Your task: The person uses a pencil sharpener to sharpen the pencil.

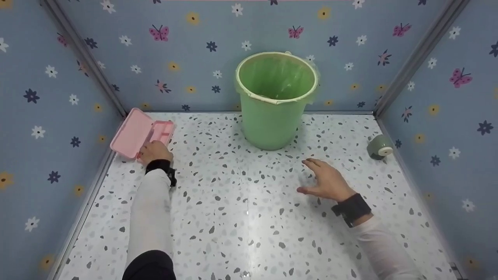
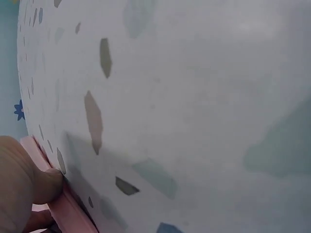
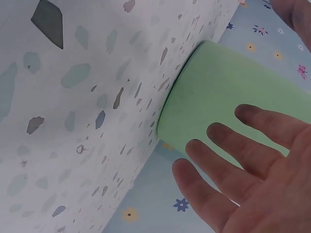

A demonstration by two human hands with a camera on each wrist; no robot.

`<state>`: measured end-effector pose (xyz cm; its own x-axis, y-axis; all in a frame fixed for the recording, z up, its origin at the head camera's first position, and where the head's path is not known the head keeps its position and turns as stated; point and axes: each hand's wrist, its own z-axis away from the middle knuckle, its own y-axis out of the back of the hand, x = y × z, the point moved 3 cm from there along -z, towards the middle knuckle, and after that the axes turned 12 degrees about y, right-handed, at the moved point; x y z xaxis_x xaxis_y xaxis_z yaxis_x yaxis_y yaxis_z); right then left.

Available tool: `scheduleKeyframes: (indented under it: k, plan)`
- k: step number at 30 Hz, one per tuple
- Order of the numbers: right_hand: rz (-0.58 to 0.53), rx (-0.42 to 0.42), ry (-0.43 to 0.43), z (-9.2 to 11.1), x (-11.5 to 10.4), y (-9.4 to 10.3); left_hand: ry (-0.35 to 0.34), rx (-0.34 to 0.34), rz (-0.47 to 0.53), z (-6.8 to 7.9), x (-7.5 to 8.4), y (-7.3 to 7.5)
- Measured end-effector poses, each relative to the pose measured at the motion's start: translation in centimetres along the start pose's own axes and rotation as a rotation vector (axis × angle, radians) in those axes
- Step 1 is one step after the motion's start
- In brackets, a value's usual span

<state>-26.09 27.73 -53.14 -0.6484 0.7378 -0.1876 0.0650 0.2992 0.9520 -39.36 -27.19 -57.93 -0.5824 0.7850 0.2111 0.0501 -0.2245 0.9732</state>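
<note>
At the left wall a pink case [image 1: 134,134] with inner compartments lies with its lid raised. My left hand [image 1: 155,151] is at the near end of this case. In the left wrist view the thumb [image 2: 47,187] lies against the outer side of the pink wall [image 2: 73,213], with fingers on the other side, so the hand pinches the edge. Whether the fingers also touch anything inside is hidden. My right hand [image 1: 327,181] hovers with spread fingers [image 3: 228,160], holding nothing, in front and to the right of a green trash bin [image 1: 272,120].
The bin, lined with a clear bag, stands upright near the back wall. A small grey-green object [image 1: 378,147] with a white round part sits by the right wall. Flower-patterned panels [image 1: 210,35] enclose the speckled white surface [image 1: 233,202] at the back and sides.
</note>
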Motion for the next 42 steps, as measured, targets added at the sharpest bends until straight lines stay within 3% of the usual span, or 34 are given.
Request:
scheduleKeyframes:
  k: [7,11,15,23,33,42]
  plan:
    - [0.010,0.009,0.008,0.3,-0.1,-0.4,-0.074,0.066,-0.018,-0.9,-1.0,-1.9]
    - [0.005,0.003,0.008,0.4,-0.1,-0.5,-0.128,0.093,-0.001,-0.6,-1.4,-2.3]
    - [-0.006,0.004,0.002,0.4,-0.2,-0.4,-0.185,0.117,0.023,0.5,-1.8,-2.2]
    - [-0.018,-0.012,0.003,0.1,-0.4,-0.4,-0.294,0.100,0.029,3.1,-2.1,-1.7]
    - [-0.050,-0.006,0.024,0.2,-0.4,-0.7,-0.462,0.112,0.086,5.7,-1.4,-0.2]
    - [-0.051,0.005,0.052,0.2,-0.5,-0.8,-0.633,0.105,0.080,8.2,0.0,1.4]
